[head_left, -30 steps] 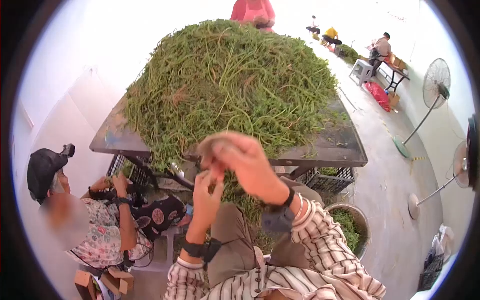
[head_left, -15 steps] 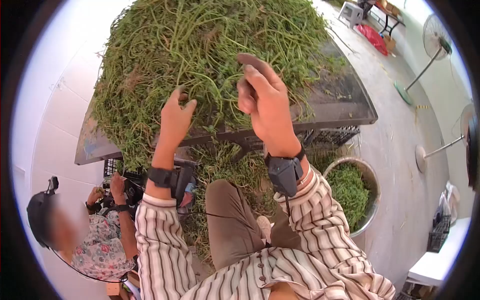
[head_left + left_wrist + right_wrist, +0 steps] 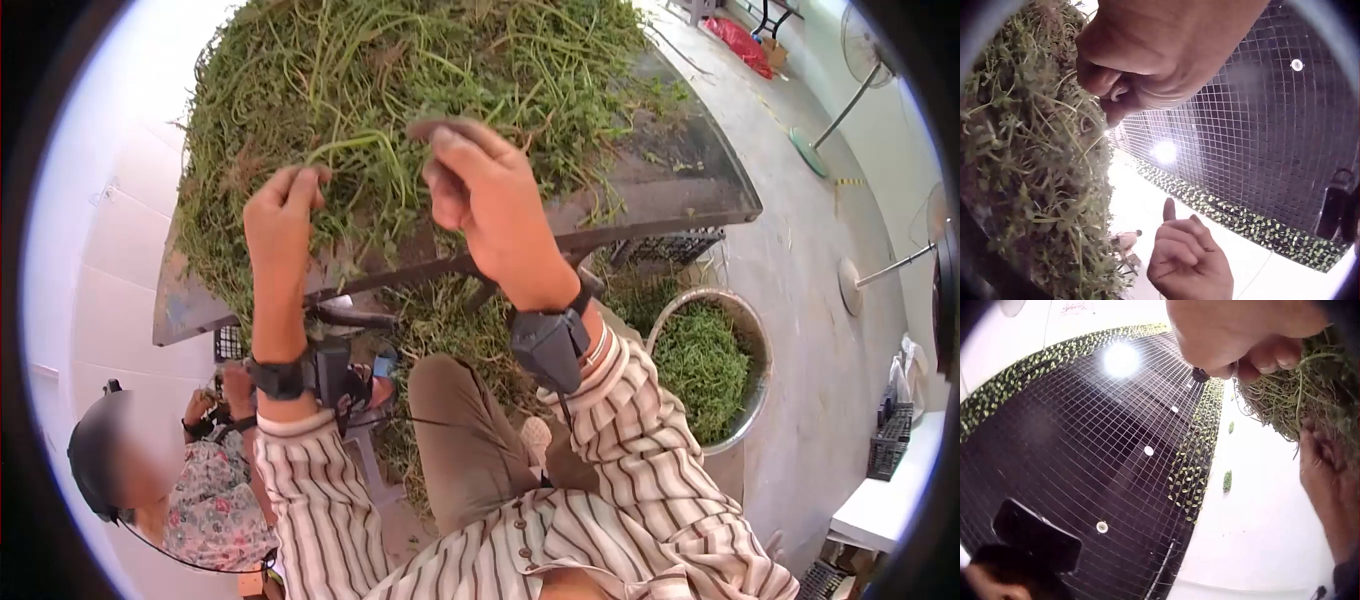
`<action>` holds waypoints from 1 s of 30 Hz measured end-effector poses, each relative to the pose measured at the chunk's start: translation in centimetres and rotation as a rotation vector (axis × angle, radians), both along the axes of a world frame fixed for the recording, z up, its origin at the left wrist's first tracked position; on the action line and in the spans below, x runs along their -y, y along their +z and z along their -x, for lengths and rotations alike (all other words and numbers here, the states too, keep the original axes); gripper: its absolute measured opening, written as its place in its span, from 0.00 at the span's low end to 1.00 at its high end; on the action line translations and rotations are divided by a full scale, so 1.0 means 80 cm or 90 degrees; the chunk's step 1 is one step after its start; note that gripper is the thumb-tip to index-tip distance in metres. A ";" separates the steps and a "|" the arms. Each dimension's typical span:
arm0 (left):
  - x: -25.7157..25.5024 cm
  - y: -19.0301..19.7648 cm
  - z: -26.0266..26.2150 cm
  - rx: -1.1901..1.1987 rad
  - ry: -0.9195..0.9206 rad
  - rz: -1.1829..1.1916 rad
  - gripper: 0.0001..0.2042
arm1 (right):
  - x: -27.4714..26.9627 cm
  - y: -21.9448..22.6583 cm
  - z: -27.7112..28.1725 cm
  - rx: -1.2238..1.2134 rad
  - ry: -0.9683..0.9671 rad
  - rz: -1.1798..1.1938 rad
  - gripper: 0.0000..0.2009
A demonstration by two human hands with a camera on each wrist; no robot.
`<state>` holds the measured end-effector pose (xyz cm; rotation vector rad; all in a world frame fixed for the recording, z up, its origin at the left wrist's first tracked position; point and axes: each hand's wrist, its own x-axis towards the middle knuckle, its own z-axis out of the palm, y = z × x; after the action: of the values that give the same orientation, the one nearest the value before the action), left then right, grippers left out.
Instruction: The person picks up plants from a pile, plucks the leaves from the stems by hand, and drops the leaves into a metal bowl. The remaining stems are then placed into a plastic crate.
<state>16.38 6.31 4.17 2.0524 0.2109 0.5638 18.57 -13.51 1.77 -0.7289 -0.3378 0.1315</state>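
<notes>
A large heap of leafy green stems [image 3: 440, 80] lies before me on a dark table [image 3: 690, 175]. At the heap's near left, my left hand [image 3: 280, 225] pinches a green stem [image 3: 360, 142] between thumb and fingertips; the stem arches right across the heap. In the right wrist view, that left hand [image 3: 1322, 472] grips the stem [image 3: 1301, 394] from below. My right hand [image 3: 495, 205] hovers to the right of the stem, fingers loosely bent and a gap beside the thumb. In the left wrist view, the right hand [image 3: 1190, 259] has its index finger extended and holds nothing.
A round tub [image 3: 760, 350] of green sprigs stands on the floor at my right. Black crates [image 3: 668, 245] sit beneath the table. Another person [image 3: 215, 500] sits at my left. Standing fans [image 3: 850, 280] line the right wall.
My hands, together near the table's front edge at first, parted over the heap. Since then the left has moved left and pinched a stem; the right has shifted left. My view has tilted down.
</notes>
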 end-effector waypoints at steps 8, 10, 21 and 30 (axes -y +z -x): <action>0.025 0.014 0.041 0.092 -0.021 -0.098 0.10 | -0.036 -0.020 0.005 -0.022 0.189 0.141 0.10; 0.037 0.013 0.050 0.055 -0.049 -0.094 0.09 | -0.046 -0.031 -0.002 -0.039 0.239 0.145 0.11; 0.048 -0.027 0.102 0.041 -0.133 -0.179 0.08 | -0.058 -0.069 -0.056 -0.281 0.246 -0.056 0.08; 0.028 -0.055 0.072 -0.100 -0.218 -0.085 0.09 | -0.070 -0.073 -0.039 -0.257 0.231 0.041 0.08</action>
<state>10.66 4.06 -0.23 2.2011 -0.0891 0.2106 21.67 -7.93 -4.06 -0.6802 -0.0758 0.6260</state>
